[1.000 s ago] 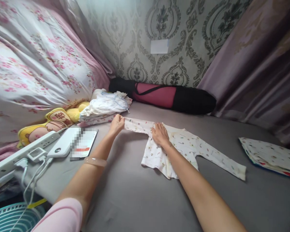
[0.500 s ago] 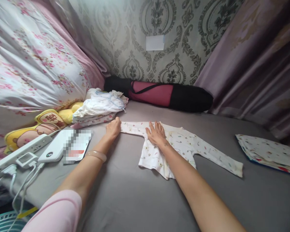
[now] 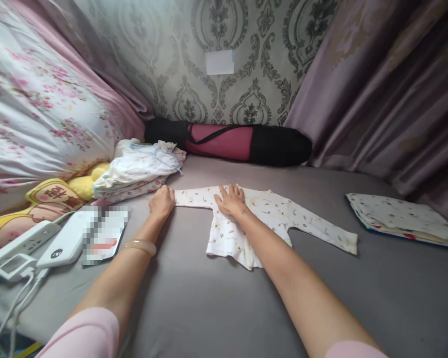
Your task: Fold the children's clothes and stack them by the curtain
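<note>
A small white long-sleeved shirt (image 3: pixel 261 211) with a tiny coloured print lies spread on the grey sheet (image 3: pixel 194 303). My left hand (image 3: pixel 162 201) is closed on the cuff of its left-side sleeve, which stretches out straight. My right hand (image 3: pixel 230 200) rests flat with fingers spread on the shirt near the shoulder of that sleeve. The other sleeve runs down to the right, untouched. Part of the shirt's body is hidden under my right forearm.
Piled clothes (image 3: pixel 138 166) and yellow plush toys (image 3: pixel 80 186) lie at the left, beside a power strip (image 3: pixel 26 243), a power bank (image 3: pixel 69 238) and a phone (image 3: pixel 106 236). Folded cloth (image 3: pixel 403 216) lies right. A black and red bag (image 3: pixel 224 142) lines the wall.
The view has shifted, so most things appear further left. Both hands keep their places on the shirt, and the shirt looks the same.
</note>
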Demonstrator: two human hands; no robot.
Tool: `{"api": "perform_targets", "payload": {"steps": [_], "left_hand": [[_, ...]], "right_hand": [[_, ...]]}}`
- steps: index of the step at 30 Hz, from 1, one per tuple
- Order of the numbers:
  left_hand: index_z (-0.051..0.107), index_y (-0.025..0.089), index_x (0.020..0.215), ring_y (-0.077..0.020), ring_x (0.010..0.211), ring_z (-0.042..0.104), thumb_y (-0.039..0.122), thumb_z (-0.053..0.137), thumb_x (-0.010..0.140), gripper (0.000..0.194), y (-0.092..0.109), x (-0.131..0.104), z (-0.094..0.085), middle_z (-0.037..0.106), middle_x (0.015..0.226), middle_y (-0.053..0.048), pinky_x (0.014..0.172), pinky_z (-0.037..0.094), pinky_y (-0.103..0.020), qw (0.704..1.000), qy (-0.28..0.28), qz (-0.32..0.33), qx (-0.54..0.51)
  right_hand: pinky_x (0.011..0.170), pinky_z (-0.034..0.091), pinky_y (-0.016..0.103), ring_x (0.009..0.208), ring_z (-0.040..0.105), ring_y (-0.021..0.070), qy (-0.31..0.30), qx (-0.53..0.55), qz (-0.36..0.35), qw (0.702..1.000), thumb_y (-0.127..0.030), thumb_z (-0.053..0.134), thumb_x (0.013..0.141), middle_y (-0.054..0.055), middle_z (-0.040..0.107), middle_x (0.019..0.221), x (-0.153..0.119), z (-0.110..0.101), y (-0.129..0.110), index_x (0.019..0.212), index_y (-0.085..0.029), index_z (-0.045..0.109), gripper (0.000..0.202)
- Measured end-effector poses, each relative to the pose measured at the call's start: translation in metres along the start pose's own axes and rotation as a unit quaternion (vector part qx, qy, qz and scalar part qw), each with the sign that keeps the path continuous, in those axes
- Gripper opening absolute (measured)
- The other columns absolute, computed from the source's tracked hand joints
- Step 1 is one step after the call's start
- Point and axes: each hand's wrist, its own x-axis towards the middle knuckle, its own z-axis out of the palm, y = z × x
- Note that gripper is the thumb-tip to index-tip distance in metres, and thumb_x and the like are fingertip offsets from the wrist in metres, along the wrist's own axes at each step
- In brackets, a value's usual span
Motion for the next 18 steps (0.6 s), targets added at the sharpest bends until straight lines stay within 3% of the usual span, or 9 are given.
{"api": "perform_targets", "payload": {"steps": [3, 12, 15, 18], "left_hand": [[0.059, 0.016, 0.108, -0.0332, 0.106, 0.062, 0.038, 0.035, 0.093, 0.035, -0.005, 0.001, 0.002, 0.066, 0.113, -0.019, 0.082, 0.047, -0.04, 1.0, 0.002, -0.012, -0.027], [0.061, 0.019, 0.101, -0.0325, 0.106, 0.062, 0.044, 0.041, 0.09, 0.035, -0.005, 0.003, 0.003, 0.067, 0.11, -0.018, 0.083, 0.047, -0.039, 0.995, 0.011, -0.061, -0.079], [0.06, 0.017, 0.101, -0.0318, 0.108, 0.061, 0.049, 0.04, 0.089, 0.039, -0.009, 0.005, 0.0, 0.067, 0.11, -0.018, 0.087, 0.046, -0.039, 0.993, -0.004, -0.045, -0.105], [0.057, 0.013, 0.109, -0.0292, 0.103, 0.062, 0.047, 0.043, 0.088, 0.043, -0.019, 0.004, -0.006, 0.067, 0.103, -0.016, 0.086, 0.046, -0.037, 0.989, -0.016, -0.015, -0.144]], "right_hand": [[0.114, 0.0, 0.047, 0.146, 0.009, 0.0294, 0.004, 0.008, -0.01, 1.0, -0.055, 0.02, 0.097, 0.013, 0.022, 0.158, 0.001, 0.004, 0.005, 0.151, -0.025, 0.028, 0.062], [0.115, 0.0, 0.047, 0.147, 0.007, 0.0272, 0.0, 0.05, -0.036, 0.998, -0.054, 0.022, 0.097, 0.009, 0.018, 0.16, 0.005, 0.003, 0.014, 0.15, -0.027, 0.029, 0.059], [0.117, 0.007, 0.043, 0.147, 0.011, 0.0232, -0.03, 0.138, -0.039, 0.989, -0.05, 0.021, 0.099, 0.008, 0.021, 0.159, 0.007, -0.013, 0.023, 0.151, -0.023, 0.028, 0.06], [0.114, 0.023, 0.033, 0.143, 0.026, 0.0173, 0.033, 0.237, -0.022, 0.971, -0.044, 0.022, 0.1, 0.008, 0.03, 0.156, -0.004, -0.032, 0.049, 0.15, -0.017, 0.03, 0.058]]}}
